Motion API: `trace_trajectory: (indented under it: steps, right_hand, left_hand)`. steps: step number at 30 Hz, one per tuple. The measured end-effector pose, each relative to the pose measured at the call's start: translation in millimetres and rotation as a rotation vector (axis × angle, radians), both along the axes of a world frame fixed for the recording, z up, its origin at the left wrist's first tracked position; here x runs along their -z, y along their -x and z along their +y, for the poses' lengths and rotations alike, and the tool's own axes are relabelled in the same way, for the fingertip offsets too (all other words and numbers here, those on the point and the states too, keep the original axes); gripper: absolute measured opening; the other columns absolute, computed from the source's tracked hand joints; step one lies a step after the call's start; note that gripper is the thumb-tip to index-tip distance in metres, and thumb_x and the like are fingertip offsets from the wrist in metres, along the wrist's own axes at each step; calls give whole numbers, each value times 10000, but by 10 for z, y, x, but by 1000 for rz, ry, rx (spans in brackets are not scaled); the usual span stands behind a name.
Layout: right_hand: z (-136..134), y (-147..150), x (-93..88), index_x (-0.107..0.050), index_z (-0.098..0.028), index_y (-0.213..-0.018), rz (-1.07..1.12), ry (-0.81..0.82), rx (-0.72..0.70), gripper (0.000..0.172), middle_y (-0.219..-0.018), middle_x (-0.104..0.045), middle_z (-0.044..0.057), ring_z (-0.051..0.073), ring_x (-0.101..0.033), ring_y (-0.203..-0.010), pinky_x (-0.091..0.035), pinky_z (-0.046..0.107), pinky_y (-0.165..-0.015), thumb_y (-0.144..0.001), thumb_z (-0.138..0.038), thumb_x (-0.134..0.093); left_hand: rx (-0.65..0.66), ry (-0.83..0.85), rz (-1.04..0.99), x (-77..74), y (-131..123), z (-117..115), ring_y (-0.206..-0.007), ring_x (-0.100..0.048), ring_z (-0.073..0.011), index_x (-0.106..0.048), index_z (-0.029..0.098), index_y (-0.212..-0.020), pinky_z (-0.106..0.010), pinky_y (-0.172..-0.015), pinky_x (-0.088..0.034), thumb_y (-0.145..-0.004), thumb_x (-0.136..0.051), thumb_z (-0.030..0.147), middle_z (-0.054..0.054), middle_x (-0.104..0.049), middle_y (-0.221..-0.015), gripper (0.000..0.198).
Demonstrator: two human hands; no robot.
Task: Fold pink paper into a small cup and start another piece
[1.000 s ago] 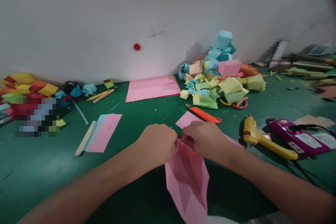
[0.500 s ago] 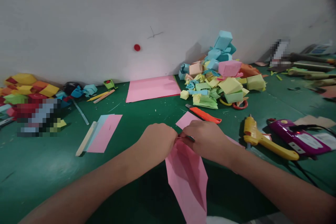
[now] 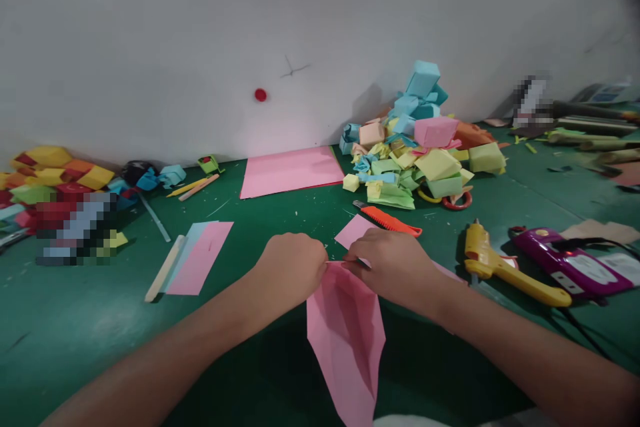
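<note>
Pink paper: a folded piece (image 3: pixel 345 333) held over the near edge of the green table (image 3: pixel 100 333), its point hanging toward the person and its top edge between both hands.
Left hand: (image 3: pixel 293 267) fingers closed in a pinch on the top edge, left side.
Right hand: (image 3: pixel 393 263) pinched onto the same edge, right side, close to the left hand.
Risk, paper: in my judgement an uneven pull between the two pinches could tear the thin sheet or set the crease crooked.
Risk, tools: the orange cutter (image 3: pixel 390 219) lies just beyond the right hand, and I cannot tell whether its blade is out. The yellow glue gun (image 3: pixel 500 265) lies near the right forearm, which could knock it.
Containers: folded paper boxes (image 3: pixel 420 153) are heaped against the white board (image 3: pixel 200 67). Their contents are not visible.
Far left: more coloured boxes (image 3: pixel 55 173), contents likewise hidden.
</note>
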State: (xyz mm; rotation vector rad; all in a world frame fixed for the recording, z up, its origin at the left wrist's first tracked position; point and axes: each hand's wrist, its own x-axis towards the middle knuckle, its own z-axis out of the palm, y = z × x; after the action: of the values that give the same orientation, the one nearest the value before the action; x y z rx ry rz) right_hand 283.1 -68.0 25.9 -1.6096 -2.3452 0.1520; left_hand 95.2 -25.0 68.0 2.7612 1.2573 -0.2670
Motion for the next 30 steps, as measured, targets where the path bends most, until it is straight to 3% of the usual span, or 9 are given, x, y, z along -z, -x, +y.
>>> trace_trajectory:
  steps: [9,13,15,20,27,30]
  right_hand:
    - [6,-15,-15,-754,-231,-822,113,-30,-11,176,-870,-774,22,213,-668,-880,-441,310,-721,-876,-164,-601]
    - [24,-32,-12,-757,-268,-992,218,-76,43,200,-1037,-779,0,208,-680,-965,-480,301,-767,-879,-195,-608]
    - [30,-51,-29,-740,-292,-1085,250,-45,93,251,-1092,-771,-5,208,-686,-972,-495,292,-743,-875,-231,-617]
    - [48,-91,-57,-735,-302,-1149,277,109,168,331,-1018,-780,0,193,-701,-855,-496,275,-656,-856,-214,-607]
    - [65,-94,61,-713,-273,-1183,298,34,40,368,-1081,-765,13,201,-678,-955,-500,294,-745,-903,-137,-517]
    - [49,-78,83,-700,-261,-1203,268,-24,-49,393,-1117,-750,26,212,-655,-1007,-489,320,-818,-904,-103,-500]
  left_hand:
    - [-3,-9,8,-96,11,-89,-619,-628,-246,-661,188,-641,-310,-541,-306,-940,-464,269,-83,-665,-674,367]
    - [-69,-37,60,-135,-9,-91,-631,-636,-256,-661,176,-619,-317,-563,-340,-920,-478,240,-96,-666,-667,357]
    - [-98,-55,73,-126,-8,-65,-629,-637,-258,-663,174,-611,-315,-566,-349,-903,-476,231,-99,-655,-646,352]
    - [-143,-76,78,-70,15,-3,-605,-628,-227,-676,177,-638,-298,-576,-363,-884,-461,241,-89,-648,-616,332]
    - [-152,-102,42,-28,52,40,-631,-645,-266,-688,201,-666,-308,-557,-360,-928,-440,423,-96,-670,-650,424]
    - [-124,-88,-53,-6,54,61,-681,-664,-263,-731,245,-812,-300,-561,-349,-928,-467,453,-68,-721,-745,355]
